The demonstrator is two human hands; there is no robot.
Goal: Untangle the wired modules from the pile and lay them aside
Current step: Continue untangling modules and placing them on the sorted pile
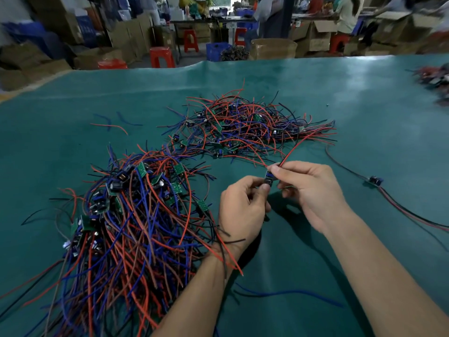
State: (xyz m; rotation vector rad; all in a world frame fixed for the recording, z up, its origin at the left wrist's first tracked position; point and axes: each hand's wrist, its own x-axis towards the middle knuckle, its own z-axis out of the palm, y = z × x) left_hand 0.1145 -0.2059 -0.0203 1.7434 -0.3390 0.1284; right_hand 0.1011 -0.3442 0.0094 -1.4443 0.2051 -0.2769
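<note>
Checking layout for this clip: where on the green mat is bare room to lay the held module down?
Bare mat lies between the right hand and the single module at right, and along the far edge. Crowded: near pile at left, far pile ahead. Left hand pinches the held module too.

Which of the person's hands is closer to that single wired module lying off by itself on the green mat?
The right hand. The lone module lies just to its right on the mat; the left hand is farther, on the right hand's other side. Both pinch another small module.
</note>
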